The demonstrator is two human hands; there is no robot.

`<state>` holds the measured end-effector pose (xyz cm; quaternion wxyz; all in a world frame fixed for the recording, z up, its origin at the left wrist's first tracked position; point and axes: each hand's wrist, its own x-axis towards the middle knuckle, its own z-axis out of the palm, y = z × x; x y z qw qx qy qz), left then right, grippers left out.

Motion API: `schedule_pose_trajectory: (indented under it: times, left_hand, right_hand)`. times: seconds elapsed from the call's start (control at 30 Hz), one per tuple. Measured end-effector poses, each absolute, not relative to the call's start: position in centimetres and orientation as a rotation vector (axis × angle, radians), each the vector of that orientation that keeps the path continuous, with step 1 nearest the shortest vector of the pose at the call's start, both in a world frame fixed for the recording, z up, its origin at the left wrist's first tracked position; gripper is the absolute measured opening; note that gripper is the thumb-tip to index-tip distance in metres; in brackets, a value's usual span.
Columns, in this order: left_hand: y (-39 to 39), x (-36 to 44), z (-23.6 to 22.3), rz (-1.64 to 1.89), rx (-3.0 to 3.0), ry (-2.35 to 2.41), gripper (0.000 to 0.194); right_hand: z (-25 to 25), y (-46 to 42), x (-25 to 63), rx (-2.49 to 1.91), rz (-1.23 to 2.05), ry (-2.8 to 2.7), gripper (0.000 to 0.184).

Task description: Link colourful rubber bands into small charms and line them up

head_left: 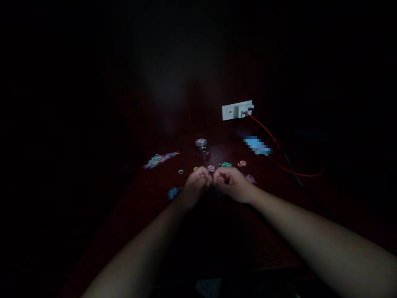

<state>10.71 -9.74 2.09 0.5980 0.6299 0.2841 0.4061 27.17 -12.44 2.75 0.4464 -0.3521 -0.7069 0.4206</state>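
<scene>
The biggest thing is a dark red table (149, 194), with a small clear jar (201, 147) standing upright on it. The person's two arms reach over the table, and both hands are on the near side of the jar. The right hand (234, 182) is a bit to the jar's right, and the left hand (197, 182) is just in front of it. They are curled up close together, with only a narrow gap between them. It is too dark to tell if the fingers hold anything. A red cord (263, 126) and a black cord (293, 169) run far to the jar's right. Behind the jar and to its right is a white wall socket (230, 112). A blurred blue thing (257, 145) lies right of the jar. A mixed heap of bands (159, 160) is left of the jar. Blue bands (173, 193) are nearer and to its left. Green bands (226, 164), purple bands (251, 179) and orange bands (242, 165) lie nearer and to its right. Pink bands (211, 168) and yellow bands (195, 169) are in front of the jar, right by the hands. One little blue ring (181, 173) sits to the jar's front left.
</scene>
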Motion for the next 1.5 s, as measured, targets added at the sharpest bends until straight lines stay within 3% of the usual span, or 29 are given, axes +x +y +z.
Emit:
schedule_pose_trajectory:
  times: [0.47,0.73,1.1,1.33,1.5]
  left_hand:
    - [-10.1,10.4,2.4,0.905,1.519,0.673,0.018]
    - [-10.0,10.3,2.5,0.895,1.499,0.745,0.034]
    - [-10.4,10.2,3.1,0.964,1.672,0.728,0.029]
    - [-10.2,10.3,2.7,1.168,1.672,0.842,0.017]
    - [-9.9,10.3,2.4,1.189,1.702,0.877,0.02]
  right_hand:
    - [2.7,-12.2,27.2,-0.836,0.965,-1.615,0.01]
    - [2.6,-12.1,27.5,-0.826,0.973,-1.551,0.01]
    - [1.8,-11.7,27.6,-0.841,0.959,-1.549,0.013]
    - [2.4,-11.8,27.6,-0.782,1.119,-1.557,0.023]
    - [2.6,-11.7,27.6,-0.772,1.126,-1.519,0.028]
